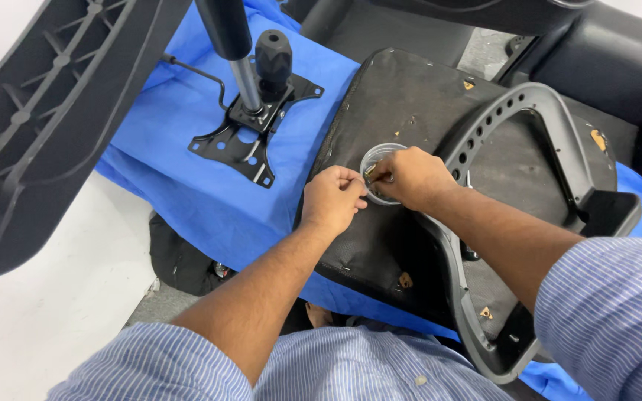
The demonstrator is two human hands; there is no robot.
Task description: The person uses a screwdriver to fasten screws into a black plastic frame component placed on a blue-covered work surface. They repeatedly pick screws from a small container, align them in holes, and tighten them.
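A black chair seat (403,104) lies upside down on a blue cloth (209,200). On it rests a small clear round container (377,154). My right hand (410,177) reaches into the container, fingers pinched on a small brass-coloured piece; what exactly it is, I cannot tell. My left hand (332,199) sits just left of the container with its fingertips pinched together beside the right hand's fingers. A grey armrest frame (518,104) with a row of holes lies across the seat under my right forearm.
A black metal seat-tilt mechanism (250,126) with a gas cylinder (245,78) and a knob stands on the cloth at the back left. A large black plastic chair part (31,126) rises at the left. Dark seats are behind.
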